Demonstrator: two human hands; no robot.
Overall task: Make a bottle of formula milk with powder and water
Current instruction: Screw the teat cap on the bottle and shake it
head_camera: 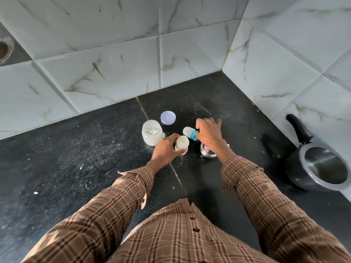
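Observation:
On the black counter my left hand (pixel 164 149) grips a small open feeding bottle (pixel 182 142) with pale milky contents, standing upright. My right hand (pixel 209 132) holds the bottle's teal ring with its clear cap (pixel 190 133), tilted sideways just right of the bottle's mouth. An open powder jar (pixel 152 134) with whitish powder stands to the left of the bottle. Its white lid (pixel 168 117) lies upside down behind it. A steel cup (pixel 207 151) sits under my right wrist, partly hidden.
A steel pan with a black handle (pixel 321 168) rests at the right by the tiled wall. Spilled powder specks dot the counter (pixel 76 149). Marble-patterned tile walls close the corner behind and to the right.

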